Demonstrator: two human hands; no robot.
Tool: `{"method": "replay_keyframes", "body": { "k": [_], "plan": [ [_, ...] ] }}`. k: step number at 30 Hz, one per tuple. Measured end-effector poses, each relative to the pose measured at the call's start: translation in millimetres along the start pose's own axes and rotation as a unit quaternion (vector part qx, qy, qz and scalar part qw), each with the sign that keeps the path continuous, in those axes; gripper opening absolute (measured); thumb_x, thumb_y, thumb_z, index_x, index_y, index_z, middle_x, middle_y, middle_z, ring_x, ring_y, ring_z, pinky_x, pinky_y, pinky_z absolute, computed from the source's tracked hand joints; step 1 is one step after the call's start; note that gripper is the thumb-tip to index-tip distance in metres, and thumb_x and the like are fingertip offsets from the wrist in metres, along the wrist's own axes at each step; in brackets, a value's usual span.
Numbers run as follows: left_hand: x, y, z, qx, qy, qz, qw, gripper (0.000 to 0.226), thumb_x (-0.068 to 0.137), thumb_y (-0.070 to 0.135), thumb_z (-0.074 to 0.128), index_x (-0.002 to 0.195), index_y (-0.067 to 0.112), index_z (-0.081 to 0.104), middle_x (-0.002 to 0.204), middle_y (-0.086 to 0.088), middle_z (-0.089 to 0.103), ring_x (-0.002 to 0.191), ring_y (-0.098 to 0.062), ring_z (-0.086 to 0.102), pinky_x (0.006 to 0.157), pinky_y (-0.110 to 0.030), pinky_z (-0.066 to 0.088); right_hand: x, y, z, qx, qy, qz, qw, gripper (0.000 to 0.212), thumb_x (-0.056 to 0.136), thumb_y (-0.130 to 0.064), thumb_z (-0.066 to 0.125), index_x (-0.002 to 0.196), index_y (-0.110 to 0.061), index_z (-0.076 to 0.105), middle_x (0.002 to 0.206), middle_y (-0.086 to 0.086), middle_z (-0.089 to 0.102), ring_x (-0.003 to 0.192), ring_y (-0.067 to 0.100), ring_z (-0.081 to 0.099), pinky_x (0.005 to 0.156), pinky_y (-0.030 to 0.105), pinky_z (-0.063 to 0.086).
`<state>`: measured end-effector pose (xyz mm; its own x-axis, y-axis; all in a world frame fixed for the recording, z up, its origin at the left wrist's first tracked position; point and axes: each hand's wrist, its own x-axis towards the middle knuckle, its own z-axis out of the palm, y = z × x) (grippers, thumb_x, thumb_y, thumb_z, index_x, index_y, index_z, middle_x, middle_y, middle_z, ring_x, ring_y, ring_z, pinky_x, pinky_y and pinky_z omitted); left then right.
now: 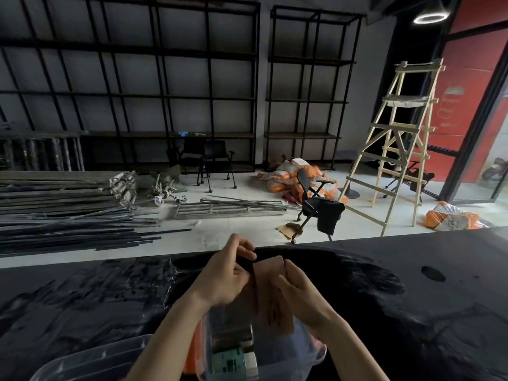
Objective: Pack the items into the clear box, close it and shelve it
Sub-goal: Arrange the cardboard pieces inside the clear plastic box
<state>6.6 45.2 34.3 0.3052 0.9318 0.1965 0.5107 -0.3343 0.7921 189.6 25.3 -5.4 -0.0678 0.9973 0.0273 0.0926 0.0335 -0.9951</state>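
Both hands were pinched shut on a pinkish packet held in the air above the clear box: the left hand at its far left corner, the right hand on its right edge. The box sat at the near edge of the dark table, already holding some items, with what looked like its lid to the left. Since the grip was only by the fingertips, the packet could probably slip or bend and land on the table beside the box rather than inside it.

Both hands on tan card, lower centre of frame.
Left hand and right hand grip tan card above clear box.
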Motion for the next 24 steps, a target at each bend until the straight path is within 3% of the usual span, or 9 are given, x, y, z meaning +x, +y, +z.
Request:
{"method": "replay_keyframes", "body": {
  "k": [3,5,8,11,14,16,18,21,24],
  "plan": [
    [-11,-7,1,-0.197,0.147,-0.094,0.965,0.037,0.089,0.006,0.070,0.116,0.023,0.054,0.111,0.002,0.067,0.092,-0.021,0.071,0.073,-0.029,0.054,1,6,4,0.048,0.031,0.019,0.998,0.015,0.097,-0.001,0.051,0.091,-0.008,0.063,0.079,0.003,0.067,0.073,0.012,0.064,0.065,0.030,0.051],
    [-18,-9,12,-0.282,0.187,-0.151,0.929,0.032,0.091,0.013,0.069,0.118,0.018,0.054,0.108,-0.003,0.069,0.098,-0.019,0.068,0.076,-0.028,0.050,2,10,13,0.109,0.066,0.043,0.991,0.011,0.097,-0.006,0.055,0.095,-0.007,0.065,0.082,0.008,0.070,0.075,0.019,0.066,0.068,0.035,0.052],
    [-27,-8,36,-0.251,0.177,-0.141,0.941,0.036,0.094,0.015,0.066,0.122,0.020,0.043,0.107,-0.004,0.068,0.096,-0.013,0.067,0.082,-0.027,0.053,2,8,27,0.121,0.060,0.057,0.989,0.012,0.097,-0.008,0.056,0.102,-0.003,0.066,0.087,0.013,0.071,0.080,0.022,0.066,0.073,0.036,0.053],
    [-28,0,40,-0.213,0.233,-0.120,0.941,0.030,0.100,0.012,0.054,0.120,0.017,0.033,0.098,0.000,0.063,0.084,-0.007,0.064,0.067,-0.014,0.051,0,-4,30,0.036,0.021,0.044,0.998,0.013,0.098,-0.010,0.052,0.103,-0.004,0.062,0.088,0.010,0.065,0.080,0.015,0.060,0.071,0.030,0.050],
    [-25,10,34,-0.186,0.185,-0.123,0.957,0.021,0.104,0.023,0.044,0.118,0.016,0.032,0.101,-0.002,0.063,0.083,-0.005,0.061,0.065,-0.023,0.046,-3,-15,31,-0.048,-0.031,0.028,0.998,0.013,0.100,-0.006,0.046,0.100,-0.007,0.059,0.080,0.001,0.060,0.065,-0.001,0.054,0.061,0.015,0.046],
    [-23,10,32,-0.153,0.114,-0.109,0.975,0.028,0.103,0.029,0.047,0.123,0.012,0.037,0.111,0.005,0.064,0.089,0.007,0.063,0.066,-0.011,0.045,-4,-14,32,-0.068,-0.042,0.019,0.997,0.017,0.102,-0.006,0.041,0.108,-0.006,0.057,0.088,0.004,0.064,0.067,-0.005,0.059,0.064,0.014,0.049],
    [-21,0,30,-0.157,0.071,-0.091,0.981,0.029,0.100,0.018,0.054,0.124,0.007,0.042,0.121,0.001,0.063,0.095,0.013,0.062,0.074,-0.004,0.047,-7,-15,33,-0.038,-0.054,0.028,0.997,0.024,0.103,-0.004,0.037,0.116,-0.007,0.057,0.093,0.006,0.064,0.071,-0.005,0.062,0.064,0.014,0.050],
    [-23,-6,24,-0.210,0.117,-0.124,0.963,0.028,0.095,0.011,0.063,0.117,0.018,0.046,0.117,-0.003,0.067,0.100,-0.005,0.064,0.081,-0.018,0.050,-11,-11,29,0.059,-0.036,0.046,0.997,0.033,0.102,-0.005,0.041,0.116,-0.016,0.069,0.097,0.003,0.075,0.077,0.003,0.070,0.063,0.017,0.055],
    [-22,-2,23,-0.344,0.270,-0.181,0.881,0.026,0.094,0.011,0.066,0.112,0.014,0.049,0.100,-0.009,0.065,0.085,-0.020,0.065,0.074,-0.038,0.054,-13,-6,32,0.170,0.012,0.048,0.984,0.027,0.093,-0.023,0.066,0.119,-0.018,0.071,0.107,0.018,0.075,0.083,0.026,0.075,0.056,0.030,0.058]
  ]
}}
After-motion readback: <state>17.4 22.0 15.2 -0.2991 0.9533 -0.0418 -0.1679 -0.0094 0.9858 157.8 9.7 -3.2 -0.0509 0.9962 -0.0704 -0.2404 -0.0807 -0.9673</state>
